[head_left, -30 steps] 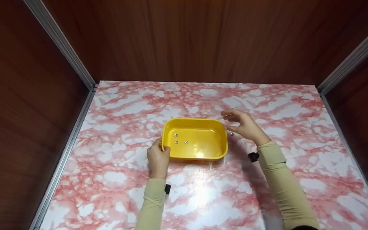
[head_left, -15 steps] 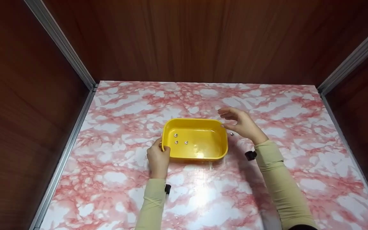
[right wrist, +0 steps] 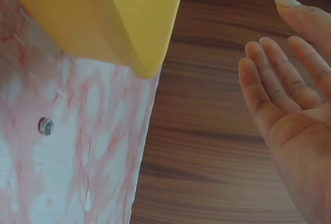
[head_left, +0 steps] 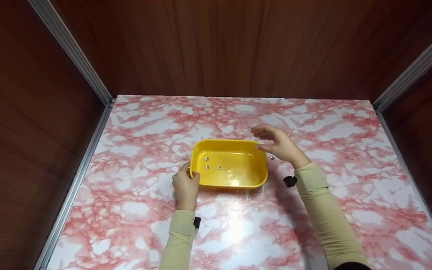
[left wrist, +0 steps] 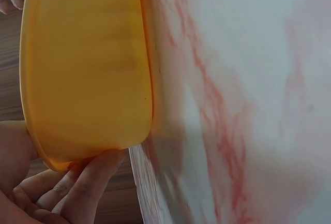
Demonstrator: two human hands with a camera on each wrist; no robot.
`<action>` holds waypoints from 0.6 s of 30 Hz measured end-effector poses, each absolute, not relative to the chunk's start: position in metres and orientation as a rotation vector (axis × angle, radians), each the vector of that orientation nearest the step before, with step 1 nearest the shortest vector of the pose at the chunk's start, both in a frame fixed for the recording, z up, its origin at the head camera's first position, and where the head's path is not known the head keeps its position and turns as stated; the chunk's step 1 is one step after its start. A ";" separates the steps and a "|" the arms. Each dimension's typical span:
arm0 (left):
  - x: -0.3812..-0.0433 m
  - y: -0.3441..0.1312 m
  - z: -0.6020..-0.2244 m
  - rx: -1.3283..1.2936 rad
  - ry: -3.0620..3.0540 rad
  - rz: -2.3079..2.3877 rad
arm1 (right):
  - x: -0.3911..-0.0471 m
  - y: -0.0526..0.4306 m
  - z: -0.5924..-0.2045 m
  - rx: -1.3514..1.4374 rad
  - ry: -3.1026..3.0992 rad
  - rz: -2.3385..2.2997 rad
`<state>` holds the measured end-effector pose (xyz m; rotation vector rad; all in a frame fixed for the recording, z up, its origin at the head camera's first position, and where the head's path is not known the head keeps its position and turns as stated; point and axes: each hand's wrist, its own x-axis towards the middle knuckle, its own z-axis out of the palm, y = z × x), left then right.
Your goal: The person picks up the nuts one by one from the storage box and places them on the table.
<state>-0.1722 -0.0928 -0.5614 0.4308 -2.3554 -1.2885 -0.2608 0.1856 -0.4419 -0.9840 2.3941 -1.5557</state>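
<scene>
A yellow plastic bin [head_left: 238,170] sits on the table with several small silver metal pieces, one of them a round piece [head_left: 219,167], lying toward its left side. My left hand [head_left: 186,189] grips the bin's left end, thumb over the rim and fingers against the outer wall in the left wrist view. Above the bin's far right corner hovers my right hand [head_left: 281,146], palm facing in, fingers extended and holding nothing. To the right of the bin lies another silver piece on the tabletop, which looks like a small metal nut [right wrist: 46,126] in the right wrist view.
The red-and-white marbled tabletop [head_left: 141,142] spreads around the bin. Dark wood panels [head_left: 216,48] enclose the back and both sides, with grey metal strips [head_left: 77,52] at the corners. A black wrist device [head_left: 290,181] sits on the right sleeve.
My right hand has shifted left and slightly away, from beside the bin's right edge to above its far right corner. The left hand and the metal pieces stay nearly where they were.
</scene>
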 end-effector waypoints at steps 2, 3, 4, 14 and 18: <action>-0.172 -0.093 -0.562 0.430 -2.352 -1.293 | -0.261 0.183 -0.442 -0.999 2.383 -1.560; -0.172 -0.093 -0.562 0.429 -2.353 -1.292 | -0.262 0.182 -0.443 -1.012 2.374 -1.567; -0.172 -0.093 -0.562 0.430 -2.353 -1.291 | -0.262 0.180 -0.443 -1.026 2.365 -1.573; -0.171 -0.092 -0.561 0.445 -2.363 -1.259 | -0.261 0.167 -0.441 -1.095 2.333 -1.578; -0.172 -0.092 -0.562 0.442 -2.353 -1.270 | -0.261 0.162 -0.438 -1.114 2.322 -1.568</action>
